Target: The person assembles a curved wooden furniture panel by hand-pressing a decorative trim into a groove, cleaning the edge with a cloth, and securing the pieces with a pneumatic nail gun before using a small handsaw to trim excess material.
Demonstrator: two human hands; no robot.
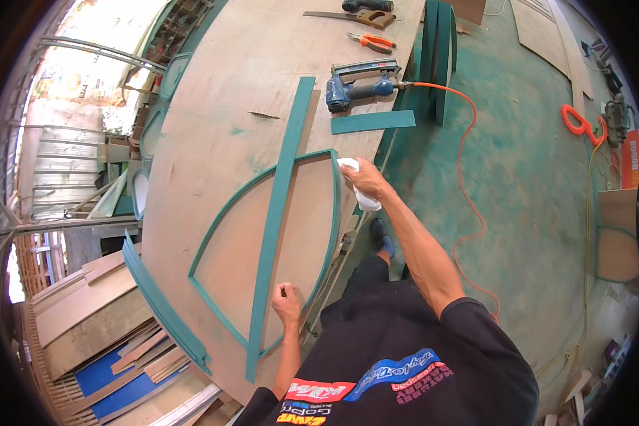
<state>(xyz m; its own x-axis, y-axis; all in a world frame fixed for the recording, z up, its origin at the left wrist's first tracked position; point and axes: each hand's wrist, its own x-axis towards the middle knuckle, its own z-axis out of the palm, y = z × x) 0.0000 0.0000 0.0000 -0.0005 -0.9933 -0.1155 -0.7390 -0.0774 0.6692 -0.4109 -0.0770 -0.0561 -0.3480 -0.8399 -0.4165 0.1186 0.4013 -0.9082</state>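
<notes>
My right hand (367, 179) grips a crumpled white cloth (368, 201) at the near right corner of a curved green frame (213, 228). The frame lies flat on a wooden tabletop (192, 128). A long straight green strip (280, 192) rests across it and sticks out past it at both ends. My left hand (286, 304) is closed just beside the lower part of that strip, over the frame's inner area. Its curled fingers hide whatever they may hold. Beyond my right hand lie a short green strip (373, 122) and a blue nail gun (358, 89).
An orange air hose (467, 149) runs from the nail gun down across the green-stained floor (525, 184). Orange-handled pliers (371, 42), a handsaw (355, 18) and a dark tool (368, 6) lie farther up the table. Green boards (437, 57) stand against its right edge. Curved green pieces (167, 312) lie along its left.
</notes>
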